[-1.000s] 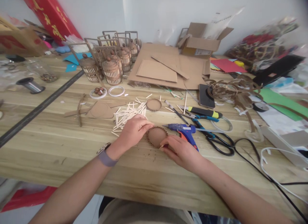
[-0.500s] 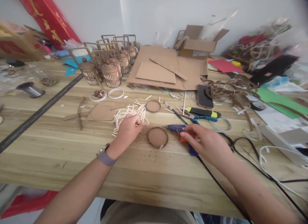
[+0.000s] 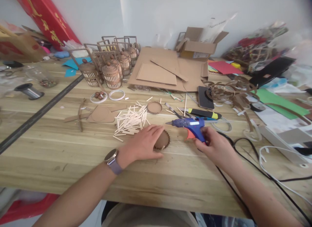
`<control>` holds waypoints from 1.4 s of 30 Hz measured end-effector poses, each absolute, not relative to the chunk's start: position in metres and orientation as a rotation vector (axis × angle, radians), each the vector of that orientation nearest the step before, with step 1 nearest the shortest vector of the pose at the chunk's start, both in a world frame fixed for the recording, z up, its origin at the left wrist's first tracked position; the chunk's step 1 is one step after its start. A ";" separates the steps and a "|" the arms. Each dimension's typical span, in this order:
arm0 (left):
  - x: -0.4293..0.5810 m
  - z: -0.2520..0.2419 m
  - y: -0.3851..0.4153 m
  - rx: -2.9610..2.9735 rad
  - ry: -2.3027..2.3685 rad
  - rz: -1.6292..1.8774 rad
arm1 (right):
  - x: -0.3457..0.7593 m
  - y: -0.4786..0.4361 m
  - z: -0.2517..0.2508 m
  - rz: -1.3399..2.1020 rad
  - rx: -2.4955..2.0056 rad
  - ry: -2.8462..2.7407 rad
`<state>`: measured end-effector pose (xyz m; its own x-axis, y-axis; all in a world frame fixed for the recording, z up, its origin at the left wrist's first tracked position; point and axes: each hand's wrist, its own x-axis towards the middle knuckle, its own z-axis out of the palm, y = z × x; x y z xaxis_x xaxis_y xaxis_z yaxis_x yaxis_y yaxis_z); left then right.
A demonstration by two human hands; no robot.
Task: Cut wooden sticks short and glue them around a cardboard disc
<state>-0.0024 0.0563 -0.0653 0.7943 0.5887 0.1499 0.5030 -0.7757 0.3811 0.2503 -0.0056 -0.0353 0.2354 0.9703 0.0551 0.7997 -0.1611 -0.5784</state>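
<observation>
My left hand (image 3: 146, 143) lies flat on the wooden table (image 3: 73, 155), fingers stretched over a round notched cardboard disc (image 3: 163, 140), covering most of it. My right hand (image 3: 214, 144) grips the handle of a blue hot glue gun (image 3: 188, 124) with an orange trigger, its nozzle pointing left above the disc. A pile of short pale sticks (image 3: 130, 119) lies just behind my left hand. A second notched disc (image 3: 154, 107) rests past the sticks. A watch is on my left wrist.
Several small cardboard lantern cages (image 3: 109, 69) stand at the back left. Flat cardboard sheets (image 3: 161, 72), an open box (image 3: 198, 45), a phone (image 3: 202, 97), a yellow-black knife (image 3: 203, 113), curled brown strips (image 3: 231, 90) and cables (image 3: 263, 168) crowd the right.
My left hand moved from the stick pile onto the disc and flattened. My right hand closed on the glue gun and lifted it, nozzle now pointing left above the table.
</observation>
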 end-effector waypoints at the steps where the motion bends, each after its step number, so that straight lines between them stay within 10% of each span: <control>1: -0.002 -0.066 0.056 2.646 0.830 0.374 | 0.252 -0.006 -0.034 0.531 -1.930 -1.535; 10: -0.005 -0.069 0.063 2.530 0.849 0.499 | 0.238 0.000 -0.036 1.534 -1.320 -1.234; 42: -0.005 -0.069 0.064 2.569 0.899 0.418 | 0.245 -0.008 -0.042 0.877 -1.355 -2.217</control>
